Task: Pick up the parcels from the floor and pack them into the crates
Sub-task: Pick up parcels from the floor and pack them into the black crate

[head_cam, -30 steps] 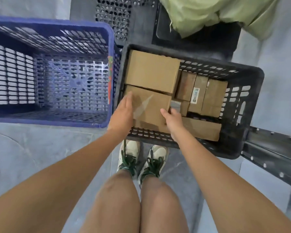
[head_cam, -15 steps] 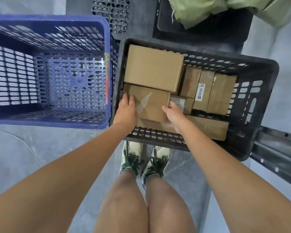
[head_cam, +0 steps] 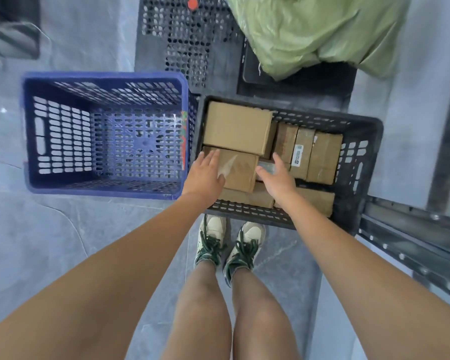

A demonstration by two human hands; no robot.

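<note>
Over the black crate [head_cam: 359,203], a person's left hand [head_cam: 205,172] and right hand [head_cam: 277,178] are hovering with fingers spread and gripping nothing, flanking a taped parcel [head_cam: 240,170] that is lying on other cartons beside a larger box [head_cam: 238,127]. That parcel is sitting stacked, so a careless nudge risks tipping it askew. Alongside, the blue crate [head_cam: 104,188] is standing empty while further stacking risks overfilling the black one.
</note>
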